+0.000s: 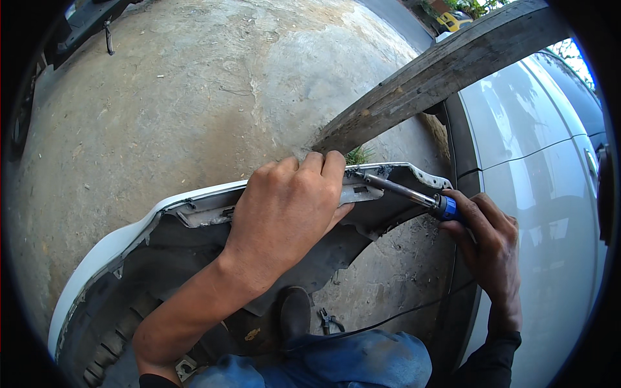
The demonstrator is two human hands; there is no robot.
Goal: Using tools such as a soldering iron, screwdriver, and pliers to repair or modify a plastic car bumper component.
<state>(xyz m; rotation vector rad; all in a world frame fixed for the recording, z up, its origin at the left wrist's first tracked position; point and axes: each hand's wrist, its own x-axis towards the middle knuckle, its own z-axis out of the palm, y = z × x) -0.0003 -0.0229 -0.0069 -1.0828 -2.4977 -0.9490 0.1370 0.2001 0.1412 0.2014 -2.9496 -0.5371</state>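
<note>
A car bumper (105,253), white outside and dark inside, curves across in front of me. My left hand (288,204) is closed over its upper edge, fingers bent over the rim and thumb on the inner side. In my right hand (488,242) is a soldering iron (406,192) with a blue handle and a metal shaft. Its shaft points left, and the tip reaches the bumper's edge just right of my left fingers. The dark plastic there looks rough and melted; the exact contact at the tip is too small to tell.
A wooden post (414,81) slants up just beyond the bumper. At the right stands a white car (530,187). Pliers (328,320) lie on the concrete floor (174,97) near my shoe (295,313), and a dark cable (407,312) runs beside my knee.
</note>
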